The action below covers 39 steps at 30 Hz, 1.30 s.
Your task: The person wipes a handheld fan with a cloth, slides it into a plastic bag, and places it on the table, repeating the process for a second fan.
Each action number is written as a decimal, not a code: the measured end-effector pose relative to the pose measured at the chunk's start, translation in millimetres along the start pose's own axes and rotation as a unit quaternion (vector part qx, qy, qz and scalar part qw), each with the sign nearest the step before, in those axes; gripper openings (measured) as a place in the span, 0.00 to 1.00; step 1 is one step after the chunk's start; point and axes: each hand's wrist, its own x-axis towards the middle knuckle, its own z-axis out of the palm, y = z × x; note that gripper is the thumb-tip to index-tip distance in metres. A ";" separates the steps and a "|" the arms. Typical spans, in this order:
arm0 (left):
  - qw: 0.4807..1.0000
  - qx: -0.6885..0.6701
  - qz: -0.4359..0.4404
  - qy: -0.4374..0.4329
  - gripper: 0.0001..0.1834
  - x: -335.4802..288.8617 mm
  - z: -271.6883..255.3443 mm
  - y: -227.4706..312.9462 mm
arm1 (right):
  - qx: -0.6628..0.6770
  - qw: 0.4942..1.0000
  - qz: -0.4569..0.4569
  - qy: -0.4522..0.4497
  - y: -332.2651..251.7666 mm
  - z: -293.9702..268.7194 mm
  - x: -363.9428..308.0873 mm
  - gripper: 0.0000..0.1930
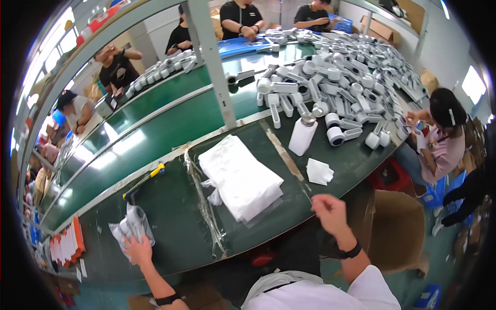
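Observation:
At the near left of the green table, my left hand (138,251) has its fingers over a clear plastic bag (135,221) with grey-white round-headed parts inside, gripping its near side. My right hand (329,211) hovers by the table's front edge, fingers curled in; whether anything is between them is hidden. Between my hands lies a stack of white plastic bags (240,178). Beyond my right hand are a folded white cloth or paper (319,171) and an upright white bottle with a metal top (303,135).
A yellow-and-black hammer-like tool (144,180) lies beyond the bagged parts. Orange-edged cards (67,242) stand far left. A large heap of grey-white parts (330,77) covers the back right. A metal post (209,62) rises mid-table. An opened carton (398,230) and a seated person (439,139) are at right.

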 end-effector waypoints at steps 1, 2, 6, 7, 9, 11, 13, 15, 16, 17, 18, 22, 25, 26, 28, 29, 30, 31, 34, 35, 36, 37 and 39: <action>1.000 0.001 -0.011 0.002 0.28 2.6 -0.2 -1.4 | -0.032 0.998 -0.032 0.045 9.1 -15.4 16.3 0.08; 1.000 0.000 -0.002 0.003 0.28 -1.0 -7.7 6.9 | -0.061 0.992 -0.058 0.098 12.4 -32.2 36.7 0.08; 0.995 0.024 -0.009 0.101 0.29 -30.4 -26.3 17.0 | -0.345 0.900 -0.148 0.220 7.5 -102.0 130.5 0.14; 0.985 0.012 0.007 0.173 0.29 -35.4 -23.0 16.9 | -0.457 0.841 -0.196 0.213 21.6 -123.9 152.4 0.17; 0.976 -0.042 0.053 0.206 0.27 -44.9 -17.9 14.1 | -0.515 0.817 -0.184 0.183 33.4 -140.2 187.8 0.19; 0.903 -0.243 0.230 0.268 0.25 -51.3 -8.9 11.0 | -0.568 0.791 -0.173 0.146 43.9 -144.5 208.3 0.22; 0.897 -0.283 0.238 0.243 0.23 -71.6 -17.6 28.8 | -0.654 0.749 -0.096 0.045 51.7 -147.9 217.4 0.23; 0.885 -0.326 0.248 0.220 0.22 -93.0 -31.2 48.7 | -0.670 0.734 -0.093 0.062 55.9 -152.7 221.0 0.21; 0.889 -0.357 0.220 0.185 0.20 -102.7 -38.4 54.6 | -0.675 0.735 -0.053 0.030 47.0 -152.8 216.4 0.19; 0.889 -0.387 0.190 0.152 0.19 -107.1 -43.5 55.3 | -0.677 0.736 -0.015 -0.001 33.0 -151.6 209.0 0.17; 0.889 -0.388 0.192 0.150 0.19 -107.2 -39.5 51.9 | -0.678 0.735 -0.013 0.000 23.7 -154.2 199.4 0.17; 0.771 -0.584 0.234 0.098 0.14 -116.6 -28.2 46.5 | -0.339 0.940 0.028 -0.022 -11.6 -149.0 134.4 0.17; 0.736 -0.617 0.272 0.060 0.11 -146.8 -49.1 72.1 | -0.013 0.985 0.142 -0.098 -35.5 -115.1 78.0 0.14; 0.722 -0.633 0.277 0.031 0.09 -159.9 -60.1 84.6 | 0.061 0.978 0.160 -0.121 -40.9 -97.3 61.8 0.14; 0.651 -0.691 0.310 -0.040 0.06 -182.0 -68.6 110.0 | 0.123 0.961 0.190 -0.162 -47.3 -60.5 30.0 0.13; 0.637 -0.692 0.326 -0.088 0.06 -194.4 -70.5 125.3 | 0.146 0.953 0.200 -0.175 -47.2 -45.5 14.3 0.13; 0.618 -0.680 0.355 -0.173 0.06 -204.8 -73.7 135.0 | 0.196 0.940 0.204 -0.192 -45.4 -29.0 1.3 0.13; 0.554 -0.716 0.300 -0.301 0.08 -218.7 -75.6 146.3 | 0.234 0.925 0.215 -0.211 -41.8 -14.3 -9.5 0.14; 0.440 -0.691 0.283 -0.499 0.26 -235.4 -56.0 165.4 | 0.308 0.889 0.228 -0.249 -43.8 26.4 -30.3 0.17; 0.429 -0.685 0.265 -0.526 0.28 -239.2 -54.2 170.6 | 0.328 0.878 0.234 -0.259 -44.0 36.7 -33.8 0.17; 0.416 -0.699 0.244 -0.529 0.28 -242.5 -52.3 172.6 | 0.336 0.871 0.248 -0.261 -45.2 45.9 -37.2 0.18; 0.401 -0.712 0.223 -0.531 0.29 -244.4 -51.5 173.1 | 0.335 0.868 0.249 -0.270 -44.9 53.2 -38.6 0.18; 0.404 -0.724 0.205 -0.521 0.29 -245.3 -55.0 172.1 | 0.380 0.837 0.266 -0.291 -44.2 64.4 -40.6 0.19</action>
